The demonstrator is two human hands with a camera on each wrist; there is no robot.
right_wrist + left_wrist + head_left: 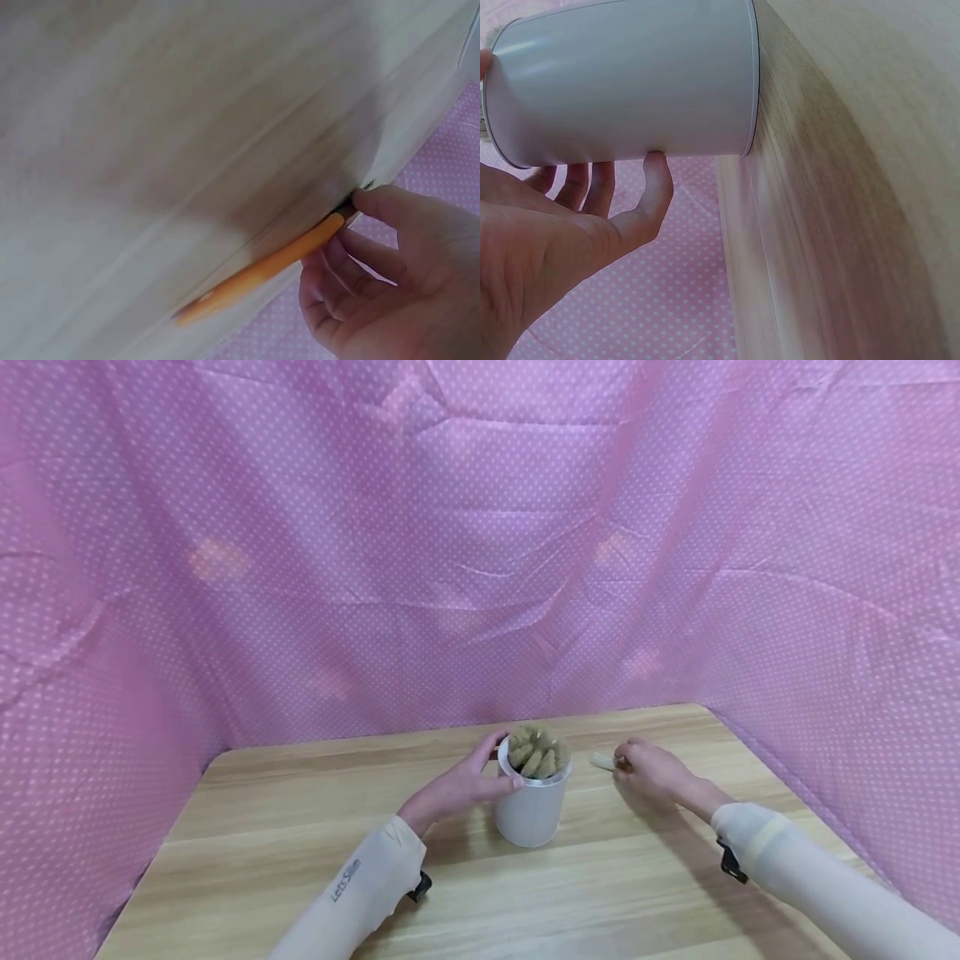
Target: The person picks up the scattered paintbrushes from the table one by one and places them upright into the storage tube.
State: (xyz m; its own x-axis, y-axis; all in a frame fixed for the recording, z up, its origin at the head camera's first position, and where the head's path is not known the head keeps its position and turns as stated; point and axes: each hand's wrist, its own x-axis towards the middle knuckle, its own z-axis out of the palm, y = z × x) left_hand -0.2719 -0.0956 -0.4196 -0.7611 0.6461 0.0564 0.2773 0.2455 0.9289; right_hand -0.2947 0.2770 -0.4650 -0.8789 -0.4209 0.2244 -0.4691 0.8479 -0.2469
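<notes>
A white cylindrical container (529, 814) stands upright on the table, filled with several fuzzy tan heads (536, 758). My left hand (461, 789) holds it from the left, thumb at the near rim and fingers round the far side. In the left wrist view the fingertips touch the container's smooth wall (630, 82). To the right of the container, my right hand (654, 770) pinches a paintbrush by its dark collar, thumb against fingers. Its pale bristle end (602, 762) points toward the container. The right wrist view shows the brush's orange handle (262, 274) lying along the tabletop.
The light wood table (300, 860) has its back edge just beyond the container. Pink dotted fabric (480, 568) hangs behind the table and along both sides.
</notes>
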